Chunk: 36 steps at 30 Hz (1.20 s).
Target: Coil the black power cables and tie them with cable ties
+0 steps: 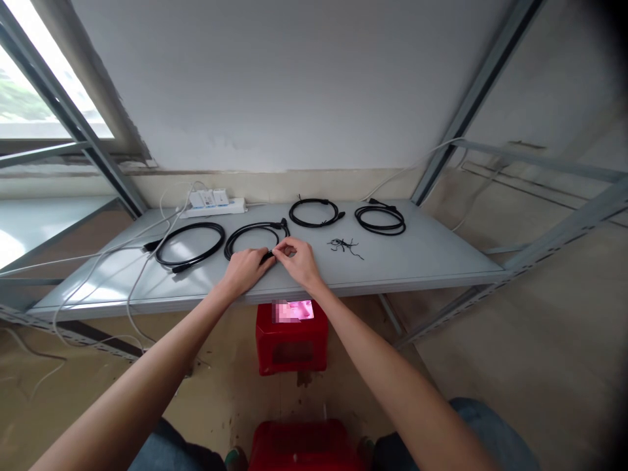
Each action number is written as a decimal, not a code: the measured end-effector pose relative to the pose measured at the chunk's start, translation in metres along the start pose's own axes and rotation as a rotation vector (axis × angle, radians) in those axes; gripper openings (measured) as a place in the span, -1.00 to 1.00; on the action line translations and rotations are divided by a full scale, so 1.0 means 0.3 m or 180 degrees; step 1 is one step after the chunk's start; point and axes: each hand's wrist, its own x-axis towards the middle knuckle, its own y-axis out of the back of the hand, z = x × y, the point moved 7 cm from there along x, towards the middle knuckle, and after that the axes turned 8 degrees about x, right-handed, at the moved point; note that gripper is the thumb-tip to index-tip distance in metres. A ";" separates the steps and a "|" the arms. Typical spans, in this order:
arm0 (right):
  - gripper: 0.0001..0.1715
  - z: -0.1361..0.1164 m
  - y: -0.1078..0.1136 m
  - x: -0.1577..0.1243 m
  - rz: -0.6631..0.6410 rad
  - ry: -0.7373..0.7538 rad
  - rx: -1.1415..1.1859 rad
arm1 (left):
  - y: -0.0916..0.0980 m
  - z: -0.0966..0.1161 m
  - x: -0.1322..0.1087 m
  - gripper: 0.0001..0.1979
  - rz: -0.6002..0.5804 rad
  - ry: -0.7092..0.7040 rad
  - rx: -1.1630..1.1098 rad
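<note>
Near the front of the shelf lies a coiled black cable (228,243), its plug end at the upper right of the loop. My left hand (248,268) rests over the near side of this coil, fingers closed on it. At the same spot my right hand (298,260) pinches with thumb and forefinger, touching the left fingertips. What the right fingertips hold is too small to make out. To the right of my hands is a small loose heap of thin black ties (345,244).
More coiled black cables lie around: one at left (196,226), one at the back (318,224), one at right (380,229). A white power strip (216,208) with adapters trails white cords. Below the shelf edge stands a red stool (292,340) bearing a lit screen (301,310).
</note>
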 end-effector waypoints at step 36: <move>-0.88 0.003 -0.003 -0.007 0.0007 0.0009 -0.0718 | 0.006 0.013 -0.006 -0.54 0.0243 -0.0276 -0.0222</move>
